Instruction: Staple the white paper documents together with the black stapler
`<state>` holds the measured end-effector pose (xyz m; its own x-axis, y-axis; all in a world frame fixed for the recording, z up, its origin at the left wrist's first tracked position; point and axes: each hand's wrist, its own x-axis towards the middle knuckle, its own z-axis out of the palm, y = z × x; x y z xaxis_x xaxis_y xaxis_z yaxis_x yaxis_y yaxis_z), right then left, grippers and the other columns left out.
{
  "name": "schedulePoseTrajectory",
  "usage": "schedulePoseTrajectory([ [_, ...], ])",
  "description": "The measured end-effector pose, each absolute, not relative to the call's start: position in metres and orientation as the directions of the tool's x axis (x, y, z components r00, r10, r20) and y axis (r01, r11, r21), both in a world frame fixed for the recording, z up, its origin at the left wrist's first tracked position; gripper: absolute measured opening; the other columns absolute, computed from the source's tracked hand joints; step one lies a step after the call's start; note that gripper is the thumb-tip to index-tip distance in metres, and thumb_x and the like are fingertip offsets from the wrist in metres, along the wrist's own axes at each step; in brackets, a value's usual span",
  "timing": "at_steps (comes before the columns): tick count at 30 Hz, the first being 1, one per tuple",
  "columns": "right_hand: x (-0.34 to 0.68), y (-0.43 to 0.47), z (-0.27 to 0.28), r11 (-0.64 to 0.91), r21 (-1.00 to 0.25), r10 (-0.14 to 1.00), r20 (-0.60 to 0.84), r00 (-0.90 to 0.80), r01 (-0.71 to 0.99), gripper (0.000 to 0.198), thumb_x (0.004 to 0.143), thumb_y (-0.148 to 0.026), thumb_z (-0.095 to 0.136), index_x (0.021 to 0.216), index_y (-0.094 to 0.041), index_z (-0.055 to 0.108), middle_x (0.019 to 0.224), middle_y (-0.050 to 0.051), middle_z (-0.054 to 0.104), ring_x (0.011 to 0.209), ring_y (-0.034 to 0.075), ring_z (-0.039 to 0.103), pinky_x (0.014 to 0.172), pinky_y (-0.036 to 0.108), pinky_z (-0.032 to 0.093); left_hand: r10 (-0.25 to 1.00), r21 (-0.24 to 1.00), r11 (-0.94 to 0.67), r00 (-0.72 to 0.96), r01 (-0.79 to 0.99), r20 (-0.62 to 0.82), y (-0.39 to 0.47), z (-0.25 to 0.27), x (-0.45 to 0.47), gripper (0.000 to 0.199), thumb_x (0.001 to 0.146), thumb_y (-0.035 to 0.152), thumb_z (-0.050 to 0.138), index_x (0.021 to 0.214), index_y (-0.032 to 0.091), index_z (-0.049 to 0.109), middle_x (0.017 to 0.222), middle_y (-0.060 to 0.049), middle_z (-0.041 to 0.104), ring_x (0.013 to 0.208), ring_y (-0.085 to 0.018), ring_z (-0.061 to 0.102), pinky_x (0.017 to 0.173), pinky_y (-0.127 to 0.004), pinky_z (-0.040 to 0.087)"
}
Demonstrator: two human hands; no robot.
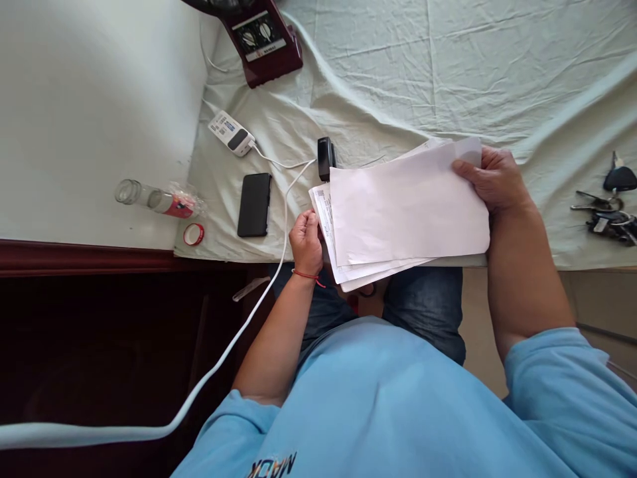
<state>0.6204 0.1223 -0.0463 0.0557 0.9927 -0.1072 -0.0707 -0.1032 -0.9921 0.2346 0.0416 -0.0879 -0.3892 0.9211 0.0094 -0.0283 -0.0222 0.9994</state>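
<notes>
A stack of papers [326, 206] spreads over the table's front edge, with some print showing along its left side. Over it lies a blank white sheet [408, 212], covering most of the rest. My left hand [306, 242], fingers curled closed, is at the stack's left edge and grips the papers there. At the upper right, my right hand [500, 176] pinches the blank sheet, thumb on top and fingers hidden beneath. Just beyond the stack's top left corner stands a black object that looks like a stapler [326, 158].
A black phone [254, 204] and a white power bank [231, 133] with a white cable [233, 342] lie to the left. Near the wall are a glass bottle [156, 199] and a red-rimmed tape roll [194, 234]. Keys [614, 216] lie far right; a dark red appliance [266, 43] stands behind.
</notes>
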Motion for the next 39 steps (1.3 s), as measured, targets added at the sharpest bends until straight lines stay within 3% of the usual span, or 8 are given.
schedulePoseTrajectory([
  [7,0.619,0.123,-0.048,-0.082,-0.994,0.995,-0.086,0.053,-0.073,0.065,0.055,-0.065,0.112,0.094,-0.021,0.084,0.087,0.002,0.081,0.074,0.013,0.065,0.068,0.032,0.054,0.93,0.982,0.005,-0.363,0.191,0.066,0.042,-0.084,0.233,0.056,0.085,0.073,0.087,0.097,0.02,0.073,0.071,0.003,0.066,0.063,-0.012,0.055,0.062,-0.025,0.043],
  [11,0.618,0.121,-0.046,-0.076,-0.996,0.995,-0.079,0.06,-0.042,0.069,0.055,-0.074,0.109,0.09,-0.02,0.081,0.083,0.002,0.078,0.071,0.012,0.06,0.066,0.032,0.051,0.93,0.97,0.004,-0.358,0.244,0.087,0.041,-0.084,0.233,0.045,0.093,0.065,0.08,0.096,0.021,0.072,0.082,-0.001,0.076,0.073,-0.015,0.065,0.071,-0.027,0.049],
  [15,0.617,0.118,-0.042,-0.094,-0.995,0.995,-0.095,0.042,-0.032,0.07,0.05,-0.076,0.108,0.079,-0.019,0.079,0.075,0.001,0.072,0.065,0.012,0.056,0.06,0.032,0.048,0.928,0.948,-0.011,-0.35,0.318,0.128,0.04,-0.082,0.234,0.04,0.099,0.06,0.074,0.092,0.021,0.07,0.084,-0.001,0.074,0.078,-0.016,0.063,0.076,-0.028,0.049],
  [22,0.618,0.117,-0.041,0.046,-0.998,0.999,0.045,0.02,-0.039,0.059,0.064,-0.071,0.106,0.091,-0.025,0.081,0.077,-0.001,0.066,0.069,0.012,0.05,0.067,0.034,0.046,0.921,0.923,-0.011,-0.356,0.384,0.159,0.04,-0.083,0.234,0.042,0.101,0.061,0.072,0.089,0.022,0.065,0.081,0.0,0.067,0.077,-0.016,0.06,0.075,-0.029,0.046],
  [26,0.618,0.116,-0.04,0.093,-0.996,0.996,0.093,-0.006,0.016,0.056,0.07,-0.073,0.103,0.085,-0.024,0.078,0.078,0.0,0.06,0.07,0.014,0.047,0.068,0.035,0.044,0.924,0.947,-0.004,-0.362,0.321,0.126,0.039,-0.087,0.235,0.048,0.099,0.069,0.074,0.104,0.021,0.066,0.086,-0.001,0.072,0.075,-0.016,0.065,0.073,-0.03,0.048],
  [31,0.61,0.109,-0.03,0.041,-0.999,0.999,0.042,-0.031,-0.021,0.058,0.066,-0.073,0.106,0.087,-0.025,0.081,0.076,0.0,0.061,0.068,0.012,0.048,0.06,0.031,0.037,0.91,0.961,-0.071,-0.379,0.266,0.171,0.036,-0.085,0.237,0.07,0.091,0.076,0.084,0.131,0.025,0.059,0.072,0.008,0.059,0.06,-0.012,0.054,0.064,-0.027,0.041],
  [36,0.603,0.103,-0.02,-0.003,-1.0,1.0,-0.003,-0.003,-0.006,0.056,0.067,-0.072,0.106,0.088,-0.025,0.083,0.079,0.002,0.065,0.069,0.012,0.051,0.061,0.031,0.043,0.924,0.946,-0.025,-0.354,0.323,0.145,0.033,-0.074,0.241,0.059,0.097,0.08,0.073,0.1,0.021,0.072,0.092,-0.003,0.074,0.085,-0.016,0.067,0.08,-0.028,0.052],
  [39,0.602,0.103,-0.02,-0.009,-0.999,1.0,-0.008,0.024,0.049,0.058,0.066,-0.076,0.104,0.085,-0.027,0.081,0.08,0.003,0.066,0.069,0.013,0.054,0.062,0.033,0.047,0.927,0.947,-0.011,-0.352,0.322,0.13,0.034,-0.071,0.244,0.056,0.095,0.077,0.078,0.099,0.022,0.071,0.083,0.001,0.065,0.073,-0.013,0.057,0.07,-0.027,0.046],
])
